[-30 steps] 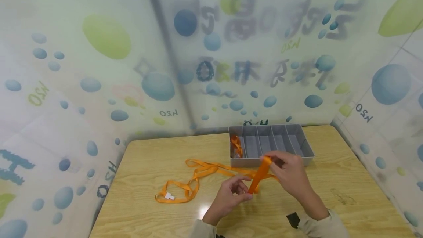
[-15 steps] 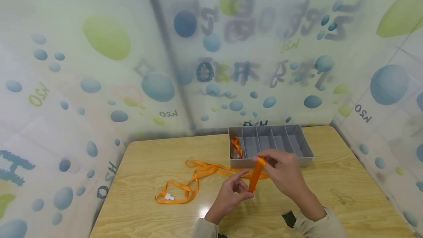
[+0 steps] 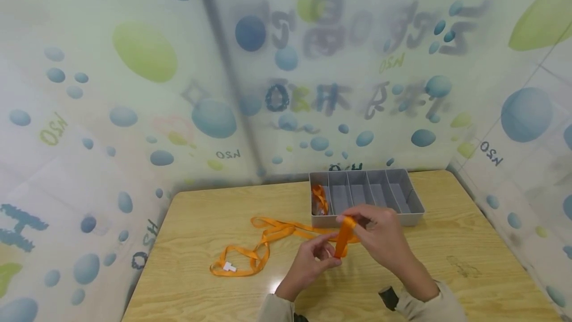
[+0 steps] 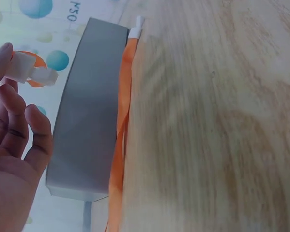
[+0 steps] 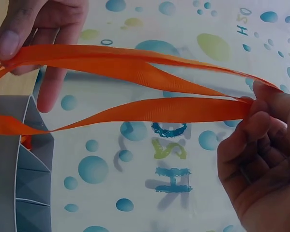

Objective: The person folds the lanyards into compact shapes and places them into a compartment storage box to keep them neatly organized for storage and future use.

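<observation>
An orange ribbon strap (image 3: pixel 344 237) (image 5: pixel 169 108) is stretched in loops between both hands, above the table. The left hand (image 3: pixel 310 265) (image 4: pixel 19 125) pinches its lower end, where a white plastic clip (image 4: pixel 21 66) shows between thumb and fingers. Thumb and fingers of the right hand (image 3: pixel 380 235) (image 5: pixel 263 150) grip the upper end. Behind the hands, more orange strap (image 3: pixel 277 230) (image 4: pixel 123 106) lies on the table, partly hidden by them; a white clip (image 3: pixel 229 266) sits in its left loop.
A grey divided box (image 3: pixel 368 220) (image 4: pixel 89 106) stands at the wooden table's (image 3: pixel 196 217) back edge. Its leftmost compartment holds a bundled orange strap (image 3: pixel 320 199). Patterned curtains (image 3: pixel 286 63) rise behind and at both sides.
The right hand has moved left, closer to the left hand, with the upper end of the held strap. The left hand has hardly moved and keeps its pinch.
</observation>
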### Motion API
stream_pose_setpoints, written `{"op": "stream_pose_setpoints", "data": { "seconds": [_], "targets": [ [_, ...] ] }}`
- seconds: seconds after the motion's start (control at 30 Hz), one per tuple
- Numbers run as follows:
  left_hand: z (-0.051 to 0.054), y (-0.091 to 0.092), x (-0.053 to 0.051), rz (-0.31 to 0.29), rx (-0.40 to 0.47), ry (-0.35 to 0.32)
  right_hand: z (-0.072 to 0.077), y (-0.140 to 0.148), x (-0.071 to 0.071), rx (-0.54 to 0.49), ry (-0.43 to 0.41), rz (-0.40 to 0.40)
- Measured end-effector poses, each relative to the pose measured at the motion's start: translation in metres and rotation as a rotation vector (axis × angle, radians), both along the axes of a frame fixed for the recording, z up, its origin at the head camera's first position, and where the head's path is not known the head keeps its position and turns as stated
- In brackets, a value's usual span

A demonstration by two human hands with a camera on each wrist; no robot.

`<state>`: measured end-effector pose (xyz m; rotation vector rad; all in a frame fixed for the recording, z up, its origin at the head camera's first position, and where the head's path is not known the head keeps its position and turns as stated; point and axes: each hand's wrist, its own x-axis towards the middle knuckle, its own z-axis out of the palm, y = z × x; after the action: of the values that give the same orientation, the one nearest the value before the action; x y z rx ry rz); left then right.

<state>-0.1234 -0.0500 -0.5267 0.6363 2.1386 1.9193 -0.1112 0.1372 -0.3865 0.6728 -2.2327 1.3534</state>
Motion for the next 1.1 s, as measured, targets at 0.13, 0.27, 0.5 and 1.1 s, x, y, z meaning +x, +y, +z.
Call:
{"op": "stream_pose_setpoints", "data": {
  "seconds": [0.13, 0.27, 0.5, 1.1],
  "targets": [
    [0.004, 0.000, -0.001, -0.003, -0.009, 0.025, 0.002, -0.001, 0.000, -0.006, -0.035, 0.016],
    [0.013, -0.002, -0.003, -0.008, -0.016, 0.026, 0.002, -0.002, 0.000, 0.010, -0.062, 0.030],
    [0.037, -0.005, -0.007, -0.052, 0.102, 0.162, 0.003, -0.002, -0.001, 0.028, -0.027, 0.056],
    [0.064, -0.004, -0.010, -0.173, 0.152, 0.268, 0.005, -0.008, 0.000, 0.077, -0.022, 0.050]
  ]
}}
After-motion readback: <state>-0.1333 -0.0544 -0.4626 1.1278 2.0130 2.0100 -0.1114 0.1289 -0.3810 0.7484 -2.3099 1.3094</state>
